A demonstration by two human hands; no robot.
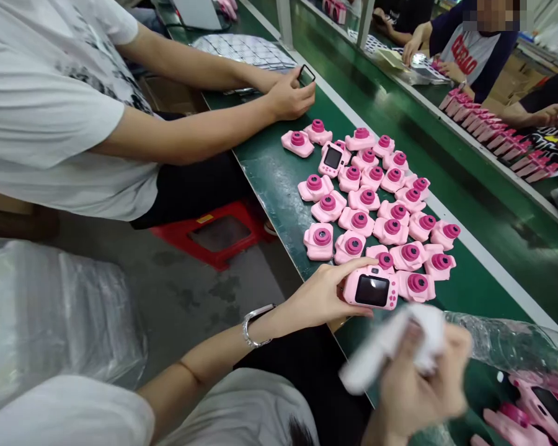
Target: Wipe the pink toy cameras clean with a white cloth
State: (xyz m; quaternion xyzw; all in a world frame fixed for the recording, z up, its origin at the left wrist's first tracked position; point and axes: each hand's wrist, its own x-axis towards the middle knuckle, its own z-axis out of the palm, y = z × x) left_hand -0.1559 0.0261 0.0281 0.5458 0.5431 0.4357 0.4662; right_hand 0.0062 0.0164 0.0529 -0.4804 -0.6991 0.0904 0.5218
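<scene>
Between the thumb and fingers of my left hand (323, 294) is a pink toy camera (371, 288), its dark screen and buttons facing up at me. My right hand (418, 384), smeared by motion, grips a crumpled white cloth (430, 331) just to the right of and below that camera. Part of the cloth hangs out to the left of the fingers. Beyond my left hand, many pink toy cameras (359, 220) stand close together on the green table (279, 179), most with their darker pink lenses up. One camera (332, 158) among them shows its screen.
To the left, a co-worker's hand (292, 96) holds a small black frame (306, 75). Clear plastic (506, 337) lies at the right, near more pink camera parts (546, 402). Across the divider, other people sit by a row of pink pieces (497, 133). A red stool (214, 235) stands below.
</scene>
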